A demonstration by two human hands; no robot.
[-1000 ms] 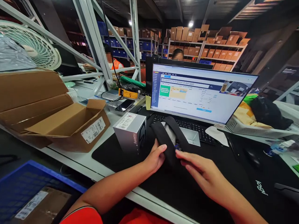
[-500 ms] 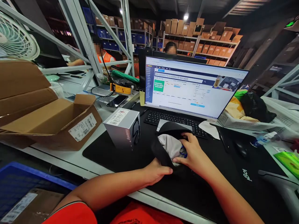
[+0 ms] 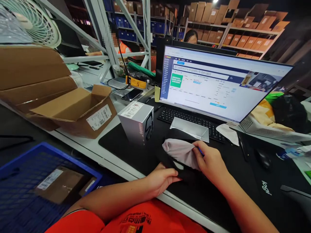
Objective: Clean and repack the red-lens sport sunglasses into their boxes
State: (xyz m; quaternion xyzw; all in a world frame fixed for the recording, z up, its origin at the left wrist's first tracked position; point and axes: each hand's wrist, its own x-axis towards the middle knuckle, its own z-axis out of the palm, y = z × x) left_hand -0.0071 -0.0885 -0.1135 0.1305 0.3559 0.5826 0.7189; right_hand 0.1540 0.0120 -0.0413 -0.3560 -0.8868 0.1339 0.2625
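A black fabric piece with a pale grey lining (image 3: pixel 181 151) is between my hands, above the dark desk mat (image 3: pixel 114 142); whether it is a pouch or a cap I cannot tell. My left hand (image 3: pixel 161 182) pinches its lower black edge, thumb on top. Closed on the grey lining at the right side is my right hand (image 3: pixel 212 163), with a small blue bit showing by the fingers. Just beyond lies a clear plastic tray (image 3: pixel 190 127). A silver-grey printed box (image 3: pixel 132 127) stands left of the fabric.
An open cardboard box (image 3: pixel 80 111) sits at the left, above a blue crate (image 3: pixel 58 150) holding brown packages. Behind the mat are a keyboard (image 3: pixel 187 118) and a monitor (image 3: pixel 218 81). A mouse (image 3: pixel 263 158) rests to the right. Two other people are beyond the desk.
The grey lining now bulges out over the black edge, where before it sat inside the opening. My right fingers have closed together on it. The view has shifted, uncovering the clear tray.
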